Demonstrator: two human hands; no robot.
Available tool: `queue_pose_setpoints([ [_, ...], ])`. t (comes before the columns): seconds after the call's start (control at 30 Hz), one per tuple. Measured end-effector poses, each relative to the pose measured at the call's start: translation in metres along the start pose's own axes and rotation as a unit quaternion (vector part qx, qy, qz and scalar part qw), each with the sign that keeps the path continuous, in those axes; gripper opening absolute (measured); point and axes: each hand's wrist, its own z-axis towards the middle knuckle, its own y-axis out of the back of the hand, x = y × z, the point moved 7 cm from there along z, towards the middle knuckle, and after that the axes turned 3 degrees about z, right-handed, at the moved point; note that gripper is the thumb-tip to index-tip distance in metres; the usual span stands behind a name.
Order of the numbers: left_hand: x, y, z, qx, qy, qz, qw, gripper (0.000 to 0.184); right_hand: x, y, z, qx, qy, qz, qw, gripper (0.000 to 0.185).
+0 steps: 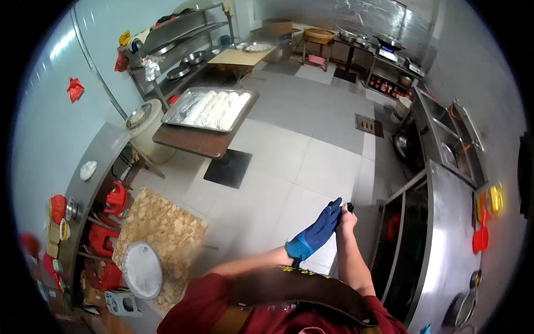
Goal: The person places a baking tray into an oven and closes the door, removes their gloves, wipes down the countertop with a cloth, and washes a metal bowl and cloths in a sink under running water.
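Observation:
My left hand [321, 227] wears a dark blue glove with a lighter blue knitted cuff, its fingers stretched out and pressed together, pointing forward. Against its fingertips is my right hand [347, 219], bare at the back and wrist, its fingers curled around something dark [349, 207], perhaps part of a glove, too small to make out. Both hands meet above the tiled floor [278, 195], in front of my dark apron [300, 292] and red sleeves.
A metal tray [242, 118] of white dough pieces rests on a brown table [189, 141] ahead. At the lower left, a round plate [142, 270] lies on a patterned table [161, 217]. A steel counter [453, 222] and sinks [439, 111] line the right; shelves [183, 50] stand behind left.

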Motion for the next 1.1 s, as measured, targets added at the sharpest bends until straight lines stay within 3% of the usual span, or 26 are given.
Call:
queue_pose_setpoints([
  [0.03, 0.004, -0.025, 0.005, 0.005, 0.005, 0.001, 1.0, 0.05, 0.012, -0.023, 0.012, 0.0, 0.007, 0.002, 1.0, 0.036],
  [0.07, -0.017, -0.054, 0.004, -0.035, -0.089, 0.35, 0.932, 0.049, 0.01, -0.038, 0.047, 0.007, 0.039, 0.003, 0.999, 0.037],
  [0.1, -0.036, -0.096, -0.001, -0.071, -0.174, 0.651, 0.735, 0.048, 0.014, -0.052, 0.088, 0.015, 0.071, 0.007, 0.997, 0.038],
  [0.13, -0.041, -0.14, -0.009, -0.098, -0.238, 0.861, 0.439, 0.047, 0.027, -0.06, 0.115, -0.059, 0.034, -0.021, 0.997, 0.038],
  [0.17, -0.022, -0.182, -0.009, -0.111, -0.268, 0.954, 0.081, 0.046, 0.048, -0.045, 0.167, -0.095, 0.051, -0.137, 0.985, 0.045],
  [0.2, 0.016, -0.176, -0.004, -0.204, -0.209, 0.955, 0.053, 0.052, 0.046, -0.039, 0.248, -0.044, 0.051, 0.187, 0.98, 0.055],
  [0.23, 0.029, -0.216, -0.008, -0.202, -0.205, 0.956, 0.051, 0.052, 0.126, -0.052, 0.183, -0.103, 0.045, 0.175, 0.978, 0.046],
  [0.3, 0.028, -0.31, -0.008, -0.265, -0.237, 0.932, -0.071, 0.051, 0.2, -0.053, 0.2, -0.096, 0.119, 0.078, 0.985, 0.048],
  [0.33, 0.052, -0.312, 0.015, -0.252, -0.247, 0.934, -0.061, 0.051, 0.236, -0.058, 0.198, -0.108, 0.147, 0.006, 0.983, 0.051],
  [0.4, 0.139, -0.331, 0.07, -0.199, -0.312, 0.852, -0.37, 0.051, 0.266, -0.055, 0.252, -0.055, 0.224, -0.078, 0.97, 0.057],
  [0.43, 0.15, -0.35, 0.091, -0.198, -0.316, 0.849, -0.373, 0.051, 0.27, -0.064, 0.273, -0.036, 0.253, -0.113, 0.96, 0.059],
  [0.5, 0.163, -0.377, 0.147, -0.155, -0.218, 0.886, -0.38, 0.05, 0.268, -0.117, 0.276, 0.042, 0.253, -0.05, 0.965, 0.06],
  [0.53, 0.173, -0.385, 0.167, -0.181, -0.21, 0.874, -0.399, 0.052, 0.264, -0.156, 0.259, 0.058, 0.226, 0.016, 0.972, 0.056],
  [0.63, 0.191, -0.435, 0.226, -0.19, -0.184, 0.838, -0.477, 0.063, 0.244, -0.281, 0.252, 0.144, 0.117, 0.017, 0.983, 0.046],
  [0.67, 0.205, -0.441, 0.249, -0.209, -0.135, 0.83, -0.499, 0.068, 0.237, -0.323, 0.261, 0.185, 0.1, -0.008, 0.978, 0.045],
  [0.7, 0.219, -0.465, 0.265, -0.186, -0.148, 0.813, -0.531, 0.084, 0.225, -0.367, 0.279, 0.25, 0.077, 0.019, 0.965, 0.04],
  [0.77, 0.242, -0.517, 0.293, -0.112, -0.197, 0.766, -0.602, 0.1, 0.219, -0.453, 0.291, 0.28, -0.01, -0.035, 0.959, 0.036],
  [0.8, 0.258, -0.543, 0.304, -0.086, -0.218, 0.762, -0.604, 0.111, 0.216, -0.499, 0.296, 0.327, -0.033, -0.046, 0.943, 0.035],
  [0.83, 0.26, -0.586, 0.312, -0.017, -0.233, 0.775, -0.588, 0.106, 0.218, -0.545, 0.301, 0.374, -0.055, -0.058, 0.924, 0.034],
  [0.87, 0.282, -0.61, 0.321, -0.03, -0.262, 0.787, -0.558, 0.107, 0.219, -0.59, 0.302, 0.383, -0.099, -0.058, 0.917, 0.035],
  [0.9, 0.308, -0.634, 0.326, -0.042, -0.289, 0.796, -0.53, 0.108, 0.222, -0.636, 0.297, 0.455, -0.097, -0.084, 0.881, 0.045],
  [0.93, 0.328, -0.659, 0.33, 0.029, -0.344, 0.828, -0.442, 0.105, 0.222, -0.68, 0.295, 0.522, -0.109, -0.095, 0.841, 0.052],
  [0.97, 0.352, -0.681, 0.325, 0.022, -0.444, 0.808, -0.386, 0.098, 0.225, -0.72, 0.29, 0.585, -0.118, -0.109, 0.795, 0.059],
  [1.03, 0.415, -0.708, 0.313, 0.08, -0.544, 0.756, -0.356, 0.085, 0.244, -0.787, 0.251, 0.688, -0.153, -0.122, 0.698, 0.068],
  [1.1, 0.459, -0.74, 0.301, 0.188, -0.533, 0.809, -0.162, 0.069, 0.219, -0.85, 0.262, 0.746, -0.191, -0.128, 0.625, 0.062],
])
